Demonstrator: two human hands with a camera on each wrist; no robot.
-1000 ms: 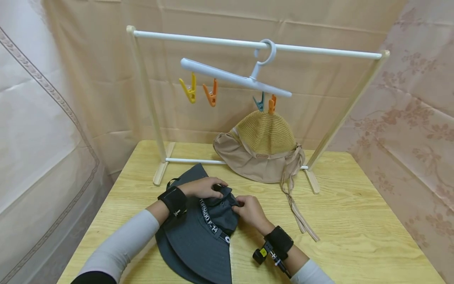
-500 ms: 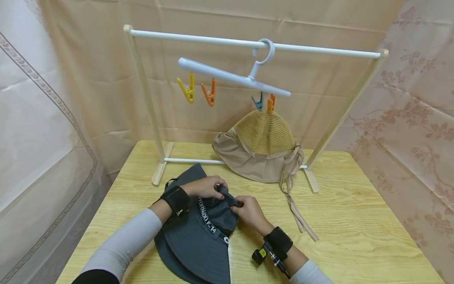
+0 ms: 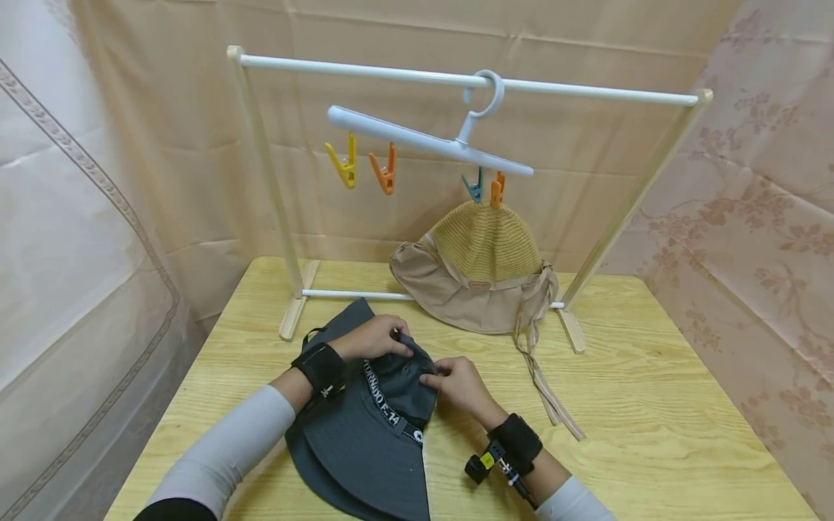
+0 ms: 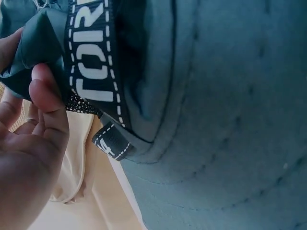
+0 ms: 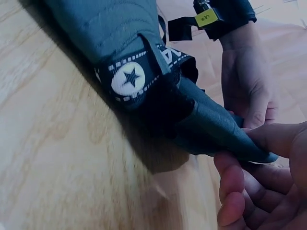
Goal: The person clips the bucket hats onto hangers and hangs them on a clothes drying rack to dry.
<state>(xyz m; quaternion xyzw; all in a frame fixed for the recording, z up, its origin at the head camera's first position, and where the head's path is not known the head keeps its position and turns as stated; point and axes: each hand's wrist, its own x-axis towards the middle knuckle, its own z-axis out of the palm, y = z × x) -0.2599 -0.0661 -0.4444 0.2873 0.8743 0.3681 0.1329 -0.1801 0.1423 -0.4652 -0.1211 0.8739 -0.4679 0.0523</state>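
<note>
A dark grey bucket hat [image 3: 368, 441] with a black lettered band [image 3: 386, 409] lies folded on the wooden table [image 3: 651, 427], close to me. My left hand [image 3: 374, 339] pinches the crown's far edge; the left wrist view shows the thumb [image 4: 45, 96] pressed on the fabric beside the band [image 4: 91, 67]. My right hand [image 3: 456, 383] pinches the crown's right edge, and in the right wrist view its fingers [image 5: 268, 143] grip the grey cloth [image 5: 216, 129] near the star patch [image 5: 128, 79].
A wooden and white drying rack [image 3: 469, 79] stands at the back of the table. On it hangs a pale hanger [image 3: 430, 141] with coloured clips [image 3: 368, 168]. A tan knitted hat [image 3: 485, 271] hangs from a clip, its strings [image 3: 547, 383] trailing on the table.
Both hands have shifted slightly on the crown, the left sliding a little up and back. The crown's fold looks flatter than before. The hat stays on the table.
</note>
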